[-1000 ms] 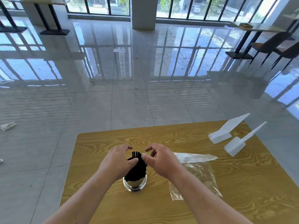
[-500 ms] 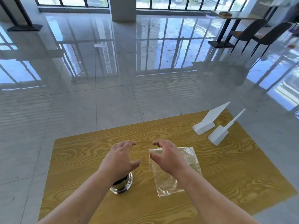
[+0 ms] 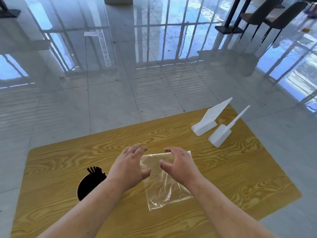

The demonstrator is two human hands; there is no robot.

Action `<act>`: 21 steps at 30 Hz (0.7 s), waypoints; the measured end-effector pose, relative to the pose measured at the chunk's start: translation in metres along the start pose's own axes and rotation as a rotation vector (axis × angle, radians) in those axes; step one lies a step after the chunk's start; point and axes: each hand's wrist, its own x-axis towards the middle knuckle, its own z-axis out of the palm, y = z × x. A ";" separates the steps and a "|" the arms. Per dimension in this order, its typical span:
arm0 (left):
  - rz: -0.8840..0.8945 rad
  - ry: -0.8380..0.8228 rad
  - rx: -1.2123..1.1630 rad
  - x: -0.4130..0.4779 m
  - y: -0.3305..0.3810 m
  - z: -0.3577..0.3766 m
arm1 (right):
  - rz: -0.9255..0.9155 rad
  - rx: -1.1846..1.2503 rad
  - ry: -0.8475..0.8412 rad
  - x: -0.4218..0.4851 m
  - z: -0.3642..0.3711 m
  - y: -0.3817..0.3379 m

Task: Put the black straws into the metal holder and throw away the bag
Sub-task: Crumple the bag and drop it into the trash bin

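Observation:
A clear plastic bag [image 3: 163, 188] lies flat and empty on the wooden table [image 3: 231, 169]. My left hand [image 3: 129, 164] hovers over the bag's left upper edge with fingers spread. Over its upper right corner is my right hand [image 3: 178, 164], also spread and holding nothing. To the left, a bundle of black straws [image 3: 91, 182] stands packed together, seen from above; my left forearm covers its lower right part. The metal holder under the straws is hidden by them.
Two white plastic scoops [image 3: 208, 121] [image 3: 223, 133] lie at the table's far right corner. Beyond the table is a glossy tiled floor [image 3: 120, 91], with chairs and a table base [image 3: 257, 18] at the far right.
Both hands left the straw bundle and moved right over the bag. The bag now lies flattened. My view has tilted down and shifted, so the straws sit further left.

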 end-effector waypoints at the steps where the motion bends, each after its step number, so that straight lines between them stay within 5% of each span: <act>1: -0.003 -0.013 0.002 0.003 0.003 0.005 | 0.010 0.003 -0.006 0.001 -0.001 0.006; 21: -0.172 -0.297 0.133 0.038 0.013 0.133 | 0.150 -0.120 -0.194 0.022 0.020 0.118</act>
